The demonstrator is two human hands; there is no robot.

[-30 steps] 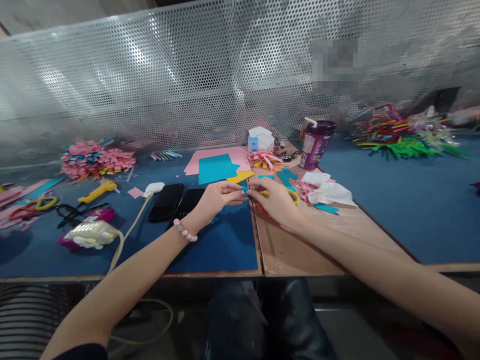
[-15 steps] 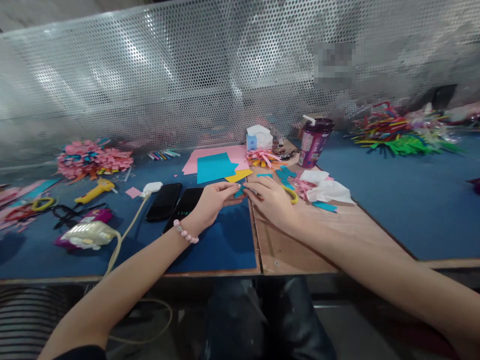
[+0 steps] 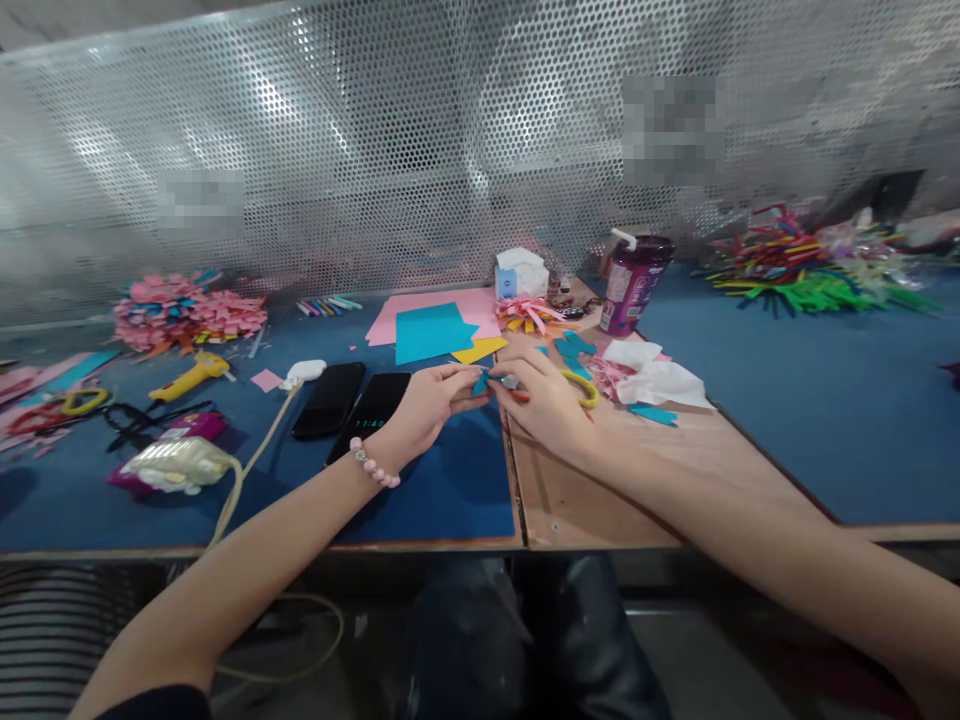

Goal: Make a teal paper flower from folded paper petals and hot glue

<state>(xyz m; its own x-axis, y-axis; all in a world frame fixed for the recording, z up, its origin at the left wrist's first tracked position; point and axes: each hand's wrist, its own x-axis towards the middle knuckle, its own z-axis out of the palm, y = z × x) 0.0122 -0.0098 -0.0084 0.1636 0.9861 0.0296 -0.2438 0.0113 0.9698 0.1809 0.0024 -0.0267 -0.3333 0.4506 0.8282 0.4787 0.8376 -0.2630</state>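
Against the earlier views, the right hand (image 3: 546, 405) is more arched, its fingers raised, exposing a red item (image 3: 520, 396) beneath. The blue paper piece (image 3: 480, 383) shows more surface than one second ago.

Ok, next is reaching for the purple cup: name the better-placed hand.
Probably the right hand: the purple cup stands beyond it, on its side. The left hand, pinching the small blue paper, is farther from the cup.

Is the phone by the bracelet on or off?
The phone is on: green digits glow on it, though the left hand hides part of it.
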